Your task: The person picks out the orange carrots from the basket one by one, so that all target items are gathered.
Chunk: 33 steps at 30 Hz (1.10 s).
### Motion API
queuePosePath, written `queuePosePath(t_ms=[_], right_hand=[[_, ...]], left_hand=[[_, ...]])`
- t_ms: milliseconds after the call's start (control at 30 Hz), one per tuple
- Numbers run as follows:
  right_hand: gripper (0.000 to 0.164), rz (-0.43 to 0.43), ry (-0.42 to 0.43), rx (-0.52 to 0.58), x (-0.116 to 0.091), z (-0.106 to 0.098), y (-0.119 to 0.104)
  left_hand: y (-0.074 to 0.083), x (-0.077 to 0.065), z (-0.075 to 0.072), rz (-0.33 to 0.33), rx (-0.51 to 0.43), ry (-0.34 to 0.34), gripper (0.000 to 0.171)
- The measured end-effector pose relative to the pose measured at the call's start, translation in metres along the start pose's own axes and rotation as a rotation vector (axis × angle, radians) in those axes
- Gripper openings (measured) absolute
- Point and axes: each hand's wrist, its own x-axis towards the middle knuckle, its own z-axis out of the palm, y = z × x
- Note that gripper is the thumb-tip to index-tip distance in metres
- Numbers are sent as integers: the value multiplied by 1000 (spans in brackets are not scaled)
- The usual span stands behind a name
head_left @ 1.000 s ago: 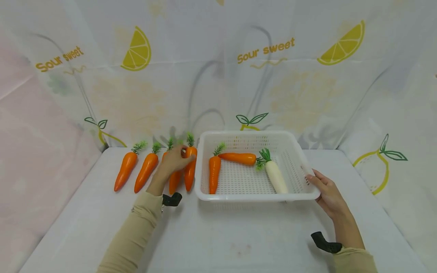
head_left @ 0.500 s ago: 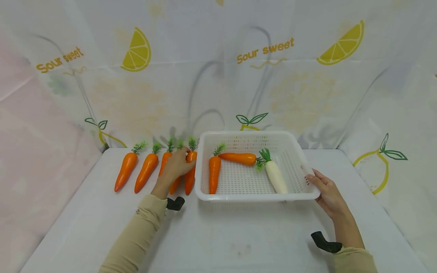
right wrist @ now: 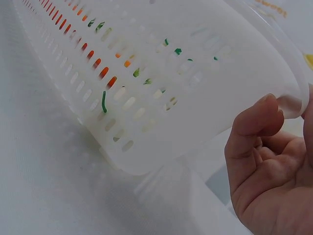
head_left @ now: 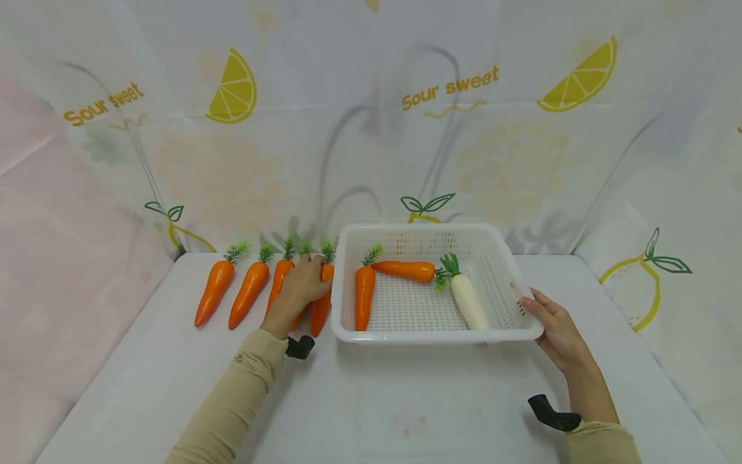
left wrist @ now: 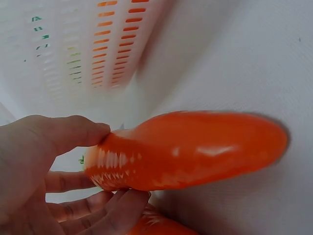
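Observation:
My left hand pinches an orange carrot just left of the white basket. In the left wrist view the thumb lies on one side of the carrot's thick leafy end and the fingers on the other, while the tapered end points away from the hand. A second carrot shows beneath it. The right hand holds the basket's right rim, its thumb over the edge. Inside the basket are one lengthwise carrot, one crosswise carrot and a white radish with green leaves.
Left of the left hand, more carrots lie in a row, leaves toward the back: the outermost carrot, its neighbour and others partly behind the hand. A lemon-printed cloth hangs behind the white table.
My left hand and the pinched carrot have shifted slightly toward me, close along the basket's left side. The right hand and the basket stay where they were.

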Motion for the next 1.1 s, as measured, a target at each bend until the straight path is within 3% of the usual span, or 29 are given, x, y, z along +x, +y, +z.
queuePosePath(t_ms=[333, 533, 767, 1100], right_hand=[[48, -5, 0, -1, -1, 0, 1], [52, -3, -2, -9, -1, 0, 0], [52, -12, -10, -12, 0, 0, 0], [55, -4, -12, -15, 1, -1, 0]], left_hand=[[0, 2, 1, 33, 24, -9, 48], [1, 3, -5, 14, 0, -31, 44], [3, 6, -15, 49, -23, 10, 40], [4, 8, -33, 92, -150, 39, 41]])
